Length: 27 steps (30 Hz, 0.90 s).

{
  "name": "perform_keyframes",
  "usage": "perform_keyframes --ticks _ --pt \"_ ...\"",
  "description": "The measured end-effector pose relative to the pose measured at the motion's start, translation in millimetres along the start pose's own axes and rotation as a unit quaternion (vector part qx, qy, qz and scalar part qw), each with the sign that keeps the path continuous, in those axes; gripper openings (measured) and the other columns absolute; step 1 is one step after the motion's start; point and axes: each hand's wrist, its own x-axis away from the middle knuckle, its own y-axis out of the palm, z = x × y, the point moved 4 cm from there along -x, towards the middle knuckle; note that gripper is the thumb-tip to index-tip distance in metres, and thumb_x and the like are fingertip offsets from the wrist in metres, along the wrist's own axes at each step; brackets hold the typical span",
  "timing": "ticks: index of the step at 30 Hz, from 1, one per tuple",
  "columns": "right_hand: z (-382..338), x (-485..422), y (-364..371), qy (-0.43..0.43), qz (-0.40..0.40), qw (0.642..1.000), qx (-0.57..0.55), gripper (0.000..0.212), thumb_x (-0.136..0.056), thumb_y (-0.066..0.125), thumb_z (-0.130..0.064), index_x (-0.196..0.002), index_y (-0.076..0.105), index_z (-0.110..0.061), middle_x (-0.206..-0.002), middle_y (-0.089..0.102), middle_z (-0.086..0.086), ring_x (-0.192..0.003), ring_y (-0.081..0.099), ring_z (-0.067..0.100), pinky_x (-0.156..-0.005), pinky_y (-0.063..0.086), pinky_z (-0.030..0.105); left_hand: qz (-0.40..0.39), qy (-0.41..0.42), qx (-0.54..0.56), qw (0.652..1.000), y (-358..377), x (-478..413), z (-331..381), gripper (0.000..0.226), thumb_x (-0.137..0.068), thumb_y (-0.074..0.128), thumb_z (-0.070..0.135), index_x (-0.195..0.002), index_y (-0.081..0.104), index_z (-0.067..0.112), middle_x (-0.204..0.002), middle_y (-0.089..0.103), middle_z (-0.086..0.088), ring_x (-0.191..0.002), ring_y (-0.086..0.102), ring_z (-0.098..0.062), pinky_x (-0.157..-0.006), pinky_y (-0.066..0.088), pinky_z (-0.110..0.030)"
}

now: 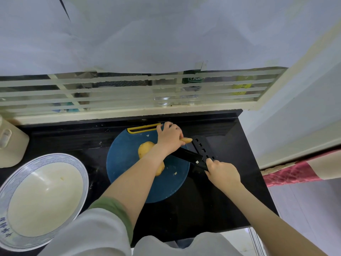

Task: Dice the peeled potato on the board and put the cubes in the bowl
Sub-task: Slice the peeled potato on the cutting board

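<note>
Bowl (46,159) at eight o'clock awaits cubes; left hand (168,137) grips potato piece (187,140), right hand (224,175) grips knife (202,145); dicing next.

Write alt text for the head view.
The left hand holds a potato piece beside a black knife gripped by the right hand, at a round blue board bearing peeled potato. A white bowl sits left.
</note>
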Motion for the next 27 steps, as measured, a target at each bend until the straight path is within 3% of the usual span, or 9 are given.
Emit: perform_keyframes --ticks 2,5,9,15,19,21,24,27 --pt "3 1 0 0.016 0.000 1.000 -0.009 0.024 -0.102 0.040 -0.037 -0.108 0.047 -0.016 -0.078 0.049 -0.003 -0.058 0.050 0.019 -0.051 0.041 0.028 0.037 -0.075 0.065 0.994 -4 3 -9 0.017 -0.088 0.060 0.045 -0.092 0.066 0.029 -0.111 0.059 0.006 -0.126 0.032 -0.019 -0.100 0.018 -0.044" --pt "10 1 4 0.055 -0.008 0.998 -0.042 0.024 -0.102 0.041 -0.037 -0.108 0.047 -0.015 -0.076 0.050 -0.004 -0.055 0.047 0.017 -0.045 0.032 0.026 0.076 -0.212 0.178 0.958 -5 11 -30 0.018 -0.090 0.053 0.044 -0.092 0.061 0.028 -0.089 0.061 0.005 -0.110 0.047 -0.022 -0.090 0.023 -0.040" --pt "9 0 9 0.107 -0.008 0.991 -0.081 0.022 -0.102 0.043 -0.037 -0.095 0.042 -0.016 -0.067 0.045 -0.005 -0.058 0.050 0.018 -0.050 0.036 0.028 0.044 -0.296 0.221 0.928 12 21 -44 0.021 -0.091 0.049 0.038 -0.102 0.060 0.024 -0.085 0.062 0.003 -0.100 0.055 -0.022 -0.094 0.023 -0.038" --pt "-6 -4 9 0.149 -0.019 0.972 -0.178 0.021 -0.100 0.046 -0.032 -0.097 0.051 -0.012 -0.079 0.062 0.002 -0.069 0.063 0.021 -0.063 0.053 0.034 0.058 -0.268 0.116 0.955 26 24 -41 0.026 -0.092 0.047 0.042 -0.101 0.062 0.022 -0.090 0.067 -0.002 -0.109 0.050 -0.023 -0.101 0.018 -0.041" --pt "-12 -4 7 0.165 -0.008 0.959 -0.229 0.023 -0.100 0.046 -0.032 -0.097 0.054 -0.011 -0.075 0.060 0.001 -0.068 0.063 0.021 -0.061 0.053 0.034 -0.003 -0.202 -0.031 0.979 36 28 -33 0.035 -0.095 0.037 0.037 -0.093 0.068 0.022 -0.095 0.065 -0.004 -0.108 0.049 -0.026 -0.106 0.016 -0.046" --pt "-14 -3 6 0.170 -0.008 0.952 -0.255 0.022 -0.100 0.047 -0.032 -0.095 0.054 -0.011 -0.075 0.060 0.001 -0.067 0.063 0.021 -0.062 0.055 0.036 -0.026 -0.185 -0.062 0.980 39 30 -34 0.032 -0.096 0.038 0.031 -0.103 0.068 0.025 -0.107 0.063 -0.003 -0.114 0.045 -0.025 -0.107 0.014 -0.046" --pt "-21 -3 5 0.170 -0.007 0.940 -0.296 0.021 -0.099 0.048 -0.030 -0.091 0.053 -0.012 -0.073 0.057 0.000 -0.065 0.060 0.017 -0.058 0.051 0.032 0.013 -0.158 0.052 0.986 33 33 -37 0.038 -0.095 0.045 0.032 -0.133 0.050 0.031 -0.132 0.053 0.002 -0.130 0.036 -0.022 -0.110 0.011 -0.046" --pt "-31 -7 3 0.167 -0.008 0.926 -0.340 0.024 -0.098 0.048 -0.030 -0.087 0.054 -0.011 -0.072 0.058 0.001 -0.062 0.057 0.015 -0.052 0.044 0.029 0.077 -0.158 0.132 0.975 17 46 -47 0.051 -0.090 0.049 0.037 -0.141 0.039 0.036 -0.142 0.044 0.011 -0.136 0.027 -0.016 -0.111 0.010 -0.045"
